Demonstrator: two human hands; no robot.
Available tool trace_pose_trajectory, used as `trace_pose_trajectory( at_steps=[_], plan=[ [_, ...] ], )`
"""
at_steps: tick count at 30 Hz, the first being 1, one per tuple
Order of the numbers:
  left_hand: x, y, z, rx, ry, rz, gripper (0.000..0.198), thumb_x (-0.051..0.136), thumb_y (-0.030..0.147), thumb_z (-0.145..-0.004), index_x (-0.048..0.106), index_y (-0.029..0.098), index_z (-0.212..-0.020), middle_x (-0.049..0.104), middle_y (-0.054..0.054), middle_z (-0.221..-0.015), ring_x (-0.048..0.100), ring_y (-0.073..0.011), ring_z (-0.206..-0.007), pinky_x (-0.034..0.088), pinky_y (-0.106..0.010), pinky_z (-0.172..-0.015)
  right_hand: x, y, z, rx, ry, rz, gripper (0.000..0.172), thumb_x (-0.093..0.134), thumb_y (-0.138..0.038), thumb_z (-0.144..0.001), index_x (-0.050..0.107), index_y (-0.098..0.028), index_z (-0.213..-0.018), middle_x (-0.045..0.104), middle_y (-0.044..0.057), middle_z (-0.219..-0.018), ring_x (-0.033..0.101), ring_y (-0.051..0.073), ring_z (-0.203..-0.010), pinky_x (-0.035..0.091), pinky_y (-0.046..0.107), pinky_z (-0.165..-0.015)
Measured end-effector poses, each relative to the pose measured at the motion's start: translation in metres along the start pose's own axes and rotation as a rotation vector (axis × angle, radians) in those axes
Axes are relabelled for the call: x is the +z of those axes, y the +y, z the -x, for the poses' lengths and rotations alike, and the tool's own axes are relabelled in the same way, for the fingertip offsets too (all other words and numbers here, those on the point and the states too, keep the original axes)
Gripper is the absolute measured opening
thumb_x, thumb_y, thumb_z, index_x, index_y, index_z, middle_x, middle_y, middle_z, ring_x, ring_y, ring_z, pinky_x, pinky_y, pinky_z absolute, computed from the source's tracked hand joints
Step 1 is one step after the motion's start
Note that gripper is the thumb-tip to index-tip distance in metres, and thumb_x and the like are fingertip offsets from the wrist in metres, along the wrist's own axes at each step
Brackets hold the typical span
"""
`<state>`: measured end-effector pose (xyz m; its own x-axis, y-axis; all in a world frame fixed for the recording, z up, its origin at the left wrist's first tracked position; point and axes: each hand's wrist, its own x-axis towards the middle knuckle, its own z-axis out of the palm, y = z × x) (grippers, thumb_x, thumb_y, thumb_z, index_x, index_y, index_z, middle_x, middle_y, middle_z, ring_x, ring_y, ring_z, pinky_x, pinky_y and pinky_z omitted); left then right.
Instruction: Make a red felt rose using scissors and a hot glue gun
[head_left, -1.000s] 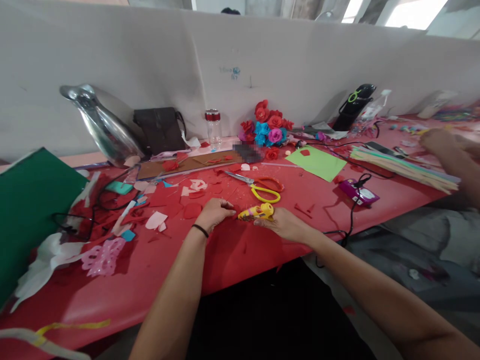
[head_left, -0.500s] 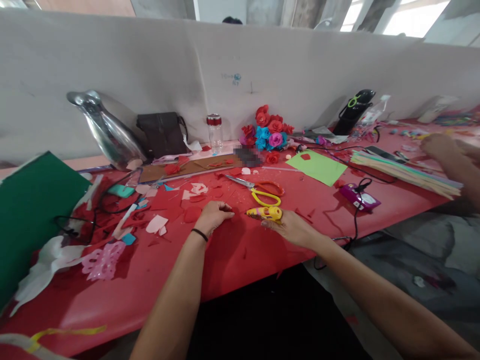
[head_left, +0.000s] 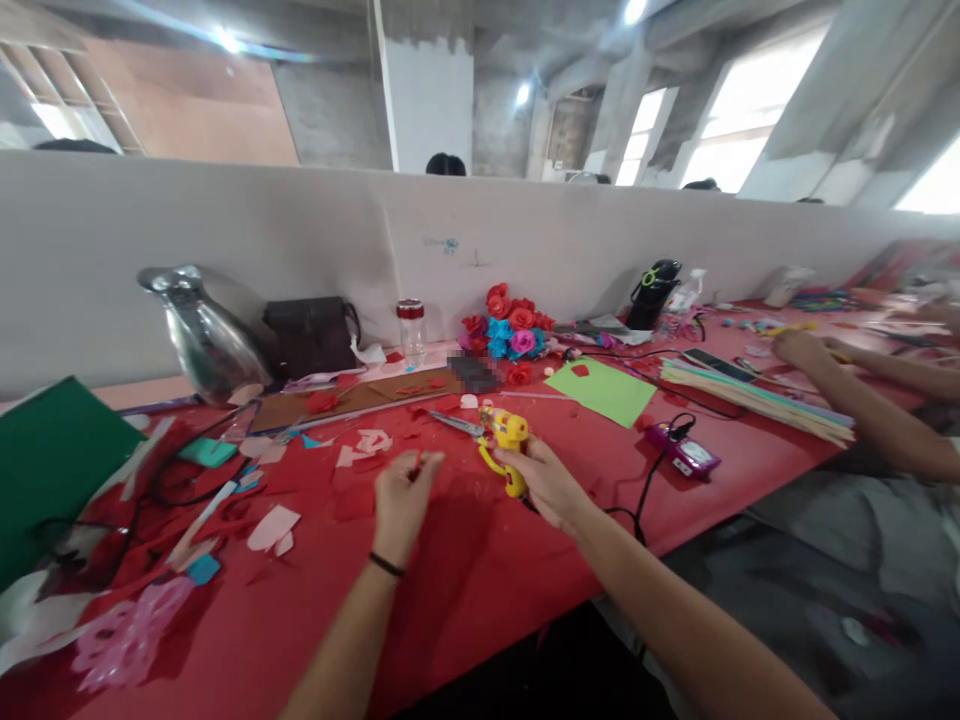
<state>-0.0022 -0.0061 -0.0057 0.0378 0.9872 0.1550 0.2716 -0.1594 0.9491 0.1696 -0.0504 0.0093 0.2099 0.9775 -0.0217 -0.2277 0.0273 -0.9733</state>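
Note:
My right hand (head_left: 546, 482) is wrapped round a yellow glue gun (head_left: 508, 440), its nozzle pointing up and left over the red table. Beneath and beside the gun lie scissors (head_left: 456, 424), their handles mostly covered by it. To the left, my left hand (head_left: 405, 495) is raised with thumb and fingers pinched together; a small red bit shows at the fingertips, too small to make out. Pink paper scraps (head_left: 371, 443) lie just behind my left hand. A bunch of red, blue and pink paper flowers (head_left: 517, 325) stands near the partition.
A green sheet (head_left: 602, 390), a purple power socket (head_left: 684, 450) with cables and a bundle of pale strips (head_left: 757, 400) lie to the right. Another person's arms (head_left: 862, 385) reach in there. A steel flask (head_left: 202, 335), dark bag (head_left: 311, 335) and glass jar (head_left: 411, 333) stand behind.
My right hand has lifted and turned the glue gun, its handle now pointing down. My left hand has turned more upright. The view has tilted up and shifted right.

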Motion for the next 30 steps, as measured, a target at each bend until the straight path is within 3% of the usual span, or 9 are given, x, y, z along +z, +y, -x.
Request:
trace_pose_trajectory(
  at_steps=[2,4,7,9,12,14,17,26,30],
  plan=[
    [0.023,0.009,0.014,-0.081,-0.247,0.160,0.026,0.068,0.042,-0.062,0.068,0.017,-0.069,0.067,-0.003,-0.066,0.059,-0.0195,-0.071,0.045,-0.027,-0.065,0.005,0.001,-0.002,-0.037,-0.011,-0.063,0.034,0.073,-0.034,-0.062,0.059,-0.019,-0.089,0.061,0.001,-0.081,0.055,0.014,-0.073,0.044,0.024,-0.064],
    [0.047,0.017,0.025,-0.163,-0.349,0.348,0.037,0.072,0.043,-0.058,0.070,0.015,-0.081,0.069,-0.005,-0.068,0.061,-0.0194,-0.069,0.046,-0.028,-0.064,0.007,0.002,-0.003,-0.048,-0.029,-0.107,0.036,0.074,-0.035,-0.062,0.058,-0.019,-0.089,0.060,0.000,-0.082,0.055,0.013,-0.073,0.044,0.024,-0.065],
    [0.069,0.028,0.030,-0.188,-0.336,0.539,0.043,0.074,0.043,-0.057,0.070,0.014,-0.087,0.070,-0.006,-0.072,0.060,-0.0161,-0.064,0.046,-0.026,-0.063,0.004,-0.001,-0.005,-0.063,-0.048,-0.089,0.033,0.071,-0.036,-0.067,0.058,-0.019,-0.092,0.060,0.000,-0.084,0.057,0.013,-0.074,0.045,0.023,-0.067],
    [0.074,0.033,0.028,-0.189,-0.312,0.573,0.040,0.075,0.042,-0.056,0.071,0.015,-0.085,0.069,-0.004,-0.070,0.057,-0.0137,-0.060,0.045,-0.025,-0.059,-0.008,-0.009,-0.013,-0.074,-0.163,0.054,0.031,0.066,-0.036,-0.073,0.058,-0.019,-0.098,0.062,0.001,-0.087,0.059,0.014,-0.078,0.047,0.025,-0.071],
    [0.072,0.034,0.021,-0.193,-0.257,0.612,0.036,0.075,0.040,-0.057,0.072,0.015,-0.083,0.068,-0.003,-0.068,0.057,-0.0132,-0.061,0.044,-0.024,-0.059,-0.040,-0.029,-0.038,-0.062,-0.394,0.657,0.030,0.055,-0.032,-0.084,0.059,-0.020,-0.111,0.066,0.004,-0.099,0.062,0.016,-0.089,0.049,0.027,-0.076],
    [0.068,0.032,0.018,-0.202,-0.218,0.636,0.036,0.076,0.038,-0.056,0.073,0.016,-0.085,0.068,-0.002,-0.066,0.058,-0.0141,-0.065,0.045,-0.024,-0.062,-0.064,-0.041,-0.064,-0.050,-0.170,1.322,0.027,0.048,-0.031,-0.090,0.059,-0.024,-0.113,0.066,0.003,-0.103,0.062,0.015,-0.092,0.049,0.025,-0.078],
    [0.065,0.028,0.014,-0.208,-0.160,0.688,0.038,0.079,0.032,-0.053,0.074,0.017,-0.087,0.068,0.000,-0.066,0.059,-0.0145,-0.068,0.045,-0.024,-0.064,-0.093,-0.046,-0.100,0.006,0.004,1.577,0.026,0.055,-0.027,-0.087,0.061,-0.012,-0.108,0.061,0.014,-0.109,0.060,0.023,-0.099,0.049,0.035,-0.082],
    [0.069,0.020,0.015,-0.187,-0.188,0.809,0.032,0.079,0.033,-0.054,0.074,0.014,-0.080,0.071,-0.005,-0.072,0.061,-0.0153,-0.070,0.046,-0.025,-0.068,-0.109,-0.029,-0.136,-0.067,0.103,1.858,0.034,0.055,-0.033,-0.088,0.053,-0.015,-0.117,0.056,0.009,-0.117,0.059,0.021,-0.098,0.051,0.042,-0.082],
    [0.073,0.016,0.017,-0.169,-0.150,0.735,0.033,0.077,0.033,-0.056,0.073,0.013,-0.082,0.071,-0.005,-0.075,0.059,-0.0129,-0.063,0.045,-0.024,-0.063,-0.102,-0.046,-0.130,-0.221,0.209,1.818,0.021,0.048,-0.016,-0.089,0.057,-0.011,-0.108,0.061,0.015,-0.107,0.061,0.023,-0.095,0.049,0.036,-0.078]
  ],
)
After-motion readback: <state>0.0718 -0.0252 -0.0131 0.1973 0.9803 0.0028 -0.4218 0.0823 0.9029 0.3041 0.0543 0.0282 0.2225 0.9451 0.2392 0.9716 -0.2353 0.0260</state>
